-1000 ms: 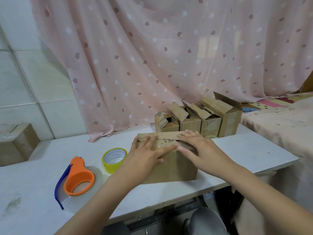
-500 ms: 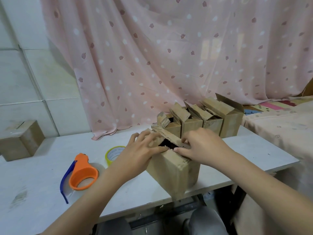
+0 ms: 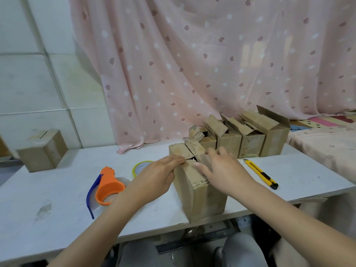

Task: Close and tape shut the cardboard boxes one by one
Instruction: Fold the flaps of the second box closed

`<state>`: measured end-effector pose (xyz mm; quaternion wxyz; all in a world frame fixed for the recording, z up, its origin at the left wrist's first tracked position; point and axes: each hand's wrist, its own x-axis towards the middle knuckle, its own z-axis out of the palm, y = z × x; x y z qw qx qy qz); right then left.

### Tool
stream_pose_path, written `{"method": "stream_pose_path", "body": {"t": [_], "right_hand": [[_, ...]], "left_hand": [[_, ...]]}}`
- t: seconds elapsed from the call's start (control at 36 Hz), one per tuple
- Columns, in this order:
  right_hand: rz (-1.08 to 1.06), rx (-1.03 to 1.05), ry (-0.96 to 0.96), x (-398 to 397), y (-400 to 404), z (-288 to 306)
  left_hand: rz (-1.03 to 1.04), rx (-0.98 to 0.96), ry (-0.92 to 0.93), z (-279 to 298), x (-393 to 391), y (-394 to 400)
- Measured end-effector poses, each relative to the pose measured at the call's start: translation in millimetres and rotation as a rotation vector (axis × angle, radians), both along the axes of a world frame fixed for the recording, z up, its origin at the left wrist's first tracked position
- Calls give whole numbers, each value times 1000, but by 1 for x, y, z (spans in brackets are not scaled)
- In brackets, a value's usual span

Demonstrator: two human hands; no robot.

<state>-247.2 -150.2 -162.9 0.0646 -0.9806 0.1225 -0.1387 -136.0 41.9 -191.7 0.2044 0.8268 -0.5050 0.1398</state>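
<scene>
A brown cardboard box [image 3: 200, 197] stands at the table's front edge, one corner pointing toward me. Its top flaps are nearly down, with a dark gap where they meet. My left hand [image 3: 156, 178] lies against the box's left side, fingertips on the left flap. My right hand [image 3: 221, 168] is spread flat over the right flap, slightly blurred. An orange tape dispenser [image 3: 107, 187] with a clear roll lies left of the box. A yellow tape roll [image 3: 140, 167] shows behind my left hand. Several open boxes [image 3: 248, 139] stand in a row behind.
A yellow utility knife [image 3: 261, 173] lies on the white table [image 3: 48, 205] right of the box. A closed box [image 3: 43, 151] sits at the far left by the tiled wall. A pink curtain [image 3: 192, 64] hangs behind, and a patterned cloth surface [image 3: 327, 139] adjoins on the right.
The box has been turned so a corner faces me. Both hands shifted on its top flaps. The view moved right, bringing the utility knife into sight.
</scene>
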Motion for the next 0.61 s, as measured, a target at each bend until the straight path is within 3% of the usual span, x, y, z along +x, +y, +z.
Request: {"method": "stream_pose_path", "body": {"t": [0.14,0.25,0.33,0.42,0.5,0.61], "right_hand": [[332,19,30,5,6,0],[357,-56,167,7,13,-6],[327,-76,172,7,16,-6],[311,-96,187,8,18,-7],[301,-103,190,11,20,-8],[288,-90,194,14,22,-9]], "left_hand": [[-19,38,95,4,0,1],[-17,64,147,5,10,7],[186,60,97,10,22,23],[525,137,23,14,39,50],[827,350,228,22,47,83],[916,610,473,35,34,106]]}}
